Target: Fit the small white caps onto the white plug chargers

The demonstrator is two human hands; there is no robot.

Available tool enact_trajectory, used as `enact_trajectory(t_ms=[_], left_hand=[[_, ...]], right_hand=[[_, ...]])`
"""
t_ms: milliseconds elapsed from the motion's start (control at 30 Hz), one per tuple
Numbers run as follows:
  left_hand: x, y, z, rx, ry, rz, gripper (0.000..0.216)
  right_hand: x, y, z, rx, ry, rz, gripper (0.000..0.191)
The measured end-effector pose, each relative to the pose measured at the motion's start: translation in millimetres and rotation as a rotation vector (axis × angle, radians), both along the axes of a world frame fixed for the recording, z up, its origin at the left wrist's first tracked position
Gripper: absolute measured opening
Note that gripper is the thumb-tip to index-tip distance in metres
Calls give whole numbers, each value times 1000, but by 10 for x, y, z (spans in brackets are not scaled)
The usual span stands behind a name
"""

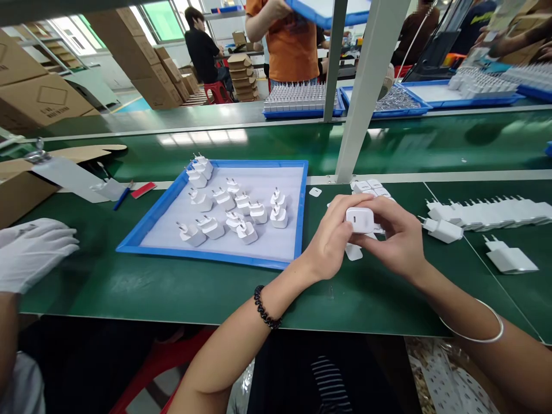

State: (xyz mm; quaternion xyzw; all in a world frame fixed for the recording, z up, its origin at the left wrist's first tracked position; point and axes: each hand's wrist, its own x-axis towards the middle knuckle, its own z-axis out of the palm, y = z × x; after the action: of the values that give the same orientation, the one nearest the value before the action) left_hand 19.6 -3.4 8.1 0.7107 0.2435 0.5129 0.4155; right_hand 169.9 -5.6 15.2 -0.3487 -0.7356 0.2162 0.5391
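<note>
Between my two hands a white plug-in charger (pixel 360 220) is held above the green table, its face with the small port slot turned toward me. My left hand (pixel 330 238) grips its left side with thumb and fingers. From the right, the thumb and fingers of my right hand (pixel 401 236) close around the charger's other side. Partly hidden behind my hands lie several white square pieces (pixel 374 187). A small white piece (pixel 315 192) lies apart, left of them. Right of my right hand sits a single charger (pixel 443 230), prongs pointing left.
A blue-rimmed tray (pixel 211 260) with several chargers stands left. A long row of chargers (pixel 495 214) and a pair (pixel 511 257) lie right. A metal post (pixel 362 86) rises behind my hands. A co-worker's white-gloved hand (pixel 37 253) rests at far left.
</note>
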Motion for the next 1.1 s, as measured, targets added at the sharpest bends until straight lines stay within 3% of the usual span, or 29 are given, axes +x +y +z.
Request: enact_trajectory(t_ms=[267,433,567,667,800,1000,1100], left_hand=[[-29,55,76,-226,-112,-82,43],[-6,60,92,-450,-246,-246,43],[-2,47,113,-404,-177,-209,44],[-23,70,116,-302,-99,-151,33],[-52,130,77,-251,-59,-70,38],[-67,172,46,-367,-107,-185,49],[-82,210,56,-323,-74,-141,63]], right_hand=[[-33,-30,-25,267,-147,-55,26],[3,-2,-8,121,-136,-38,20],[22,32,-11,91,-122,-46,18],[0,20,-46,189,-195,-94,17],[-19,3,-88,308,-288,-70,25],[25,70,-80,-30,-51,-39,26],[42,120,-79,-66,-17,-4,32]])
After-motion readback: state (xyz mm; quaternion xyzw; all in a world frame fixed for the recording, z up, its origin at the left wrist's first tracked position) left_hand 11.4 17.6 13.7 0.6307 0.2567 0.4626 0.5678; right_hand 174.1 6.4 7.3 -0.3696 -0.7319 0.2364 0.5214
